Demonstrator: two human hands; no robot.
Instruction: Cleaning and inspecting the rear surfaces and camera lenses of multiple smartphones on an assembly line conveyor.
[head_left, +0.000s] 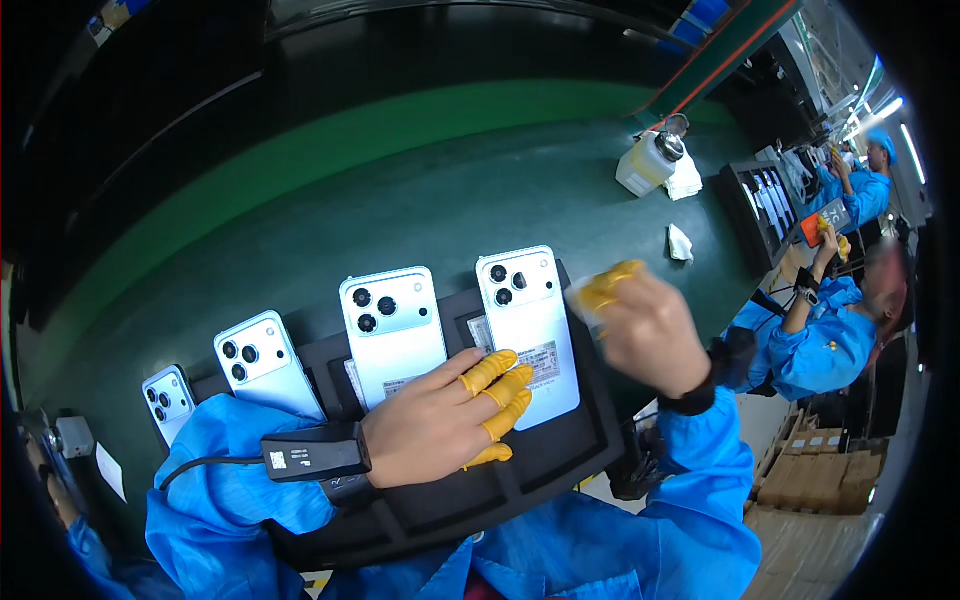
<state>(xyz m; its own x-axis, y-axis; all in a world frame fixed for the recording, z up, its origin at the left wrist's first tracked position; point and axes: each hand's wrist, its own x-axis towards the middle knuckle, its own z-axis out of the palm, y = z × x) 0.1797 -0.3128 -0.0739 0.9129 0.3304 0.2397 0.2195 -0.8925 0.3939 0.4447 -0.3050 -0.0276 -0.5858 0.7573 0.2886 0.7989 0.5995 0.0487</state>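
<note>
My left hand (430,415), yellow finger cots on its fingertips, lies with fingers spread across the lower left of a pale blue smartphone (545,320). That phone is back up, its camera block at the far end and a printed label on its lower half. To the right of it, my right hand (640,320) is raised and smeared by motion, its covered fingers pinched round a small whitish wipe (582,300). More phones of the same look stand in a row to the left: one (395,335) beside my left hand, another (265,365) beyond my forearm, and the last (168,400) partly behind my sleeve.
The phones rest on a black compartment tray (590,440) on a dark green bench (300,200). Farther back stand a pump bottle (645,165) and folded white wipes (685,180); a crumpled wipe (680,243) lies nearer. At right, co-workers in blue (820,335) sit by another phone tray (765,205).
</note>
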